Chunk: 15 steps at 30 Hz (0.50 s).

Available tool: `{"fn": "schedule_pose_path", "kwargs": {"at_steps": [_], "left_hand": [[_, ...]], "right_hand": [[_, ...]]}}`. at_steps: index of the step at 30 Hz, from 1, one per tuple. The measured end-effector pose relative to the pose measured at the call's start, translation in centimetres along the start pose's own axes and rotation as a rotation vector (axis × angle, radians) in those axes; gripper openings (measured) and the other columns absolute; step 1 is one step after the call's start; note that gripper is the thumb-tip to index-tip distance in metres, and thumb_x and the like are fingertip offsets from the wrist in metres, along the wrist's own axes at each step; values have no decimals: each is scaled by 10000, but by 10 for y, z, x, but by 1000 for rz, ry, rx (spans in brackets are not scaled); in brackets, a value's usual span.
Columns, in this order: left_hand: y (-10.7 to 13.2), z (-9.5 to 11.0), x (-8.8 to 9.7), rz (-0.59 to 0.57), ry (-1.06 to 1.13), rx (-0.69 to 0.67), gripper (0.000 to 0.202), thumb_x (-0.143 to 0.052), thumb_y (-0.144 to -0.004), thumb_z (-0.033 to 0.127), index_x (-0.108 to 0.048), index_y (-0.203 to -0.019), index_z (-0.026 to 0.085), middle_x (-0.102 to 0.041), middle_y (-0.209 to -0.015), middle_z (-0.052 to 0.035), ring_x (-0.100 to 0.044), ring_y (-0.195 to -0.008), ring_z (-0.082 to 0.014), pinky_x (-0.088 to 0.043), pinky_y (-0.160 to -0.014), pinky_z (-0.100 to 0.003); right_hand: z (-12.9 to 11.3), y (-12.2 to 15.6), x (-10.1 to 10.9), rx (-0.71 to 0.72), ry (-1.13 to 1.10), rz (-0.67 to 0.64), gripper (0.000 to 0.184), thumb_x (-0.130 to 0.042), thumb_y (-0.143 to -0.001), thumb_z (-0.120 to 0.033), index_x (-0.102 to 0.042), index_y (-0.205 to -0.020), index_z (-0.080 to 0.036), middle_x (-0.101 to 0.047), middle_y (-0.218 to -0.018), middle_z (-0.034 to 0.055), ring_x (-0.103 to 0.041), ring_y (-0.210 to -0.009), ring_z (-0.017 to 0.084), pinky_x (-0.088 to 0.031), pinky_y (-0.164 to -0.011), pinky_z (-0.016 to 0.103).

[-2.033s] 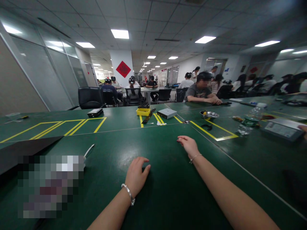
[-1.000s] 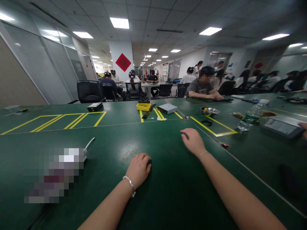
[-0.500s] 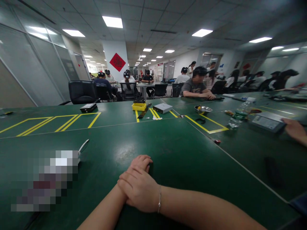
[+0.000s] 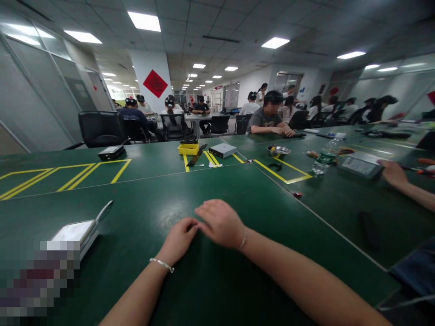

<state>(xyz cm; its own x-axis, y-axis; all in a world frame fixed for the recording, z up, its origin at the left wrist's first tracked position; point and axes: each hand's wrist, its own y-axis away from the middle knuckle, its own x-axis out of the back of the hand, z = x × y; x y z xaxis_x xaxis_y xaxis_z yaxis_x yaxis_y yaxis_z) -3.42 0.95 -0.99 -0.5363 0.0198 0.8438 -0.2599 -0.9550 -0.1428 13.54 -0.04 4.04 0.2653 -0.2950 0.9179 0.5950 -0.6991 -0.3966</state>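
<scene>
My left hand (image 4: 179, 239) rests palm down on the green table (image 4: 217, 280), fingers loosely curled, with a bracelet at the wrist. My right hand (image 4: 221, 222) lies just beside it, its fingertips touching the left hand's fingers, also palm down. Neither hand holds anything. A flat silver device (image 4: 77, 233) with a thin metal tool sticking out lies on the table to the left of my left hand.
Yellow tape marks boxes on the table. A yellow tray (image 4: 188, 148), a grey box (image 4: 222, 150), a metal bowl (image 4: 278, 150) and a plastic bottle (image 4: 324, 159) sit further off. Another person's hand (image 4: 394, 173) rests at the right. Several people sit at tables behind.
My right hand came in from the far right, lay over my left hand, then slid off beside it. The view has turned to the right.
</scene>
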Motion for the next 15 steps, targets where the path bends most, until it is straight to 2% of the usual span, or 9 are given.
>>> {"fn": "schedule_pose_path", "kwargs": {"at_steps": [2,3,6,8,11,13,15], "left_hand": [[3,4,-1,-30,82,-58,192,-423,-794,234,-601,-864,220,-640,-898,7,-574,-849,-136,-446,-780,-272],[4,5,-2,-34,104,-83,192,-426,-786,220,-601,-864,209,-633,-906,-11,-565,-874,-151,-435,-804,-290],[6,9,-6,-27,92,-175,167,-451,-766,199,-599,-842,219,-618,-918,-15,-536,-912,-171,-400,-851,-324],[7,10,-8,-22,86,-191,166,-453,-764,186,-597,-834,225,-612,-928,-11,-527,-917,-167,-396,-852,-325],[7,9,-9,-35,81,-185,174,-444,-770,186,-594,-848,227,-606,-942,-12,-519,-924,-166,-394,-860,-336],[7,8,-7,-63,80,-190,184,-438,-775,193,-592,-871,224,-596,-979,-18,-510,-950,-172,-382,-886,-354],[8,8,-4,-104,74,-207,197,-451,-772,208,-590,-911,226,-576,-1034,-29,-492,-996,-183,-365,-914,-369]], "right_hand": [[55,7,10,-353,153,-55,322,-341,-848,-250,-535,-1104,-224,-543,-1146,-10,-437,-1076,137,-283,-976,261],[83,15,15,-479,199,-49,329,-350,-831,-176,-541,-1098,-166,-538,-1148,44,-434,-1075,163,-289,-967,291],[160,56,28,-752,290,-34,363,-324,-776,-47,-543,-1063,-6,-521,-1098,223,-438,-1054,270,-334,-890,428],[198,89,31,-945,311,-82,372,-326,-764,-48,-563,-1050,-24,-509,-1106,238,-453,-1037,304,-370,-831,451],[231,125,26,-1216,241,-244,355,-366,-756,-91,-618,-1002,-130,-551,-1077,167,-514,-979,272,-414,-785,383],[241,135,20,-1286,206,-290,335,-381,-753,-118,-639,-965,-148,-581,-1018,153,-546,-930,260,-430,-751,359],[246,136,15,-1295,207,-284,325,-385,-752,-134,-645,-946,-149,-588,-999,153,-552,-915,266,-436,-725,359]]}}
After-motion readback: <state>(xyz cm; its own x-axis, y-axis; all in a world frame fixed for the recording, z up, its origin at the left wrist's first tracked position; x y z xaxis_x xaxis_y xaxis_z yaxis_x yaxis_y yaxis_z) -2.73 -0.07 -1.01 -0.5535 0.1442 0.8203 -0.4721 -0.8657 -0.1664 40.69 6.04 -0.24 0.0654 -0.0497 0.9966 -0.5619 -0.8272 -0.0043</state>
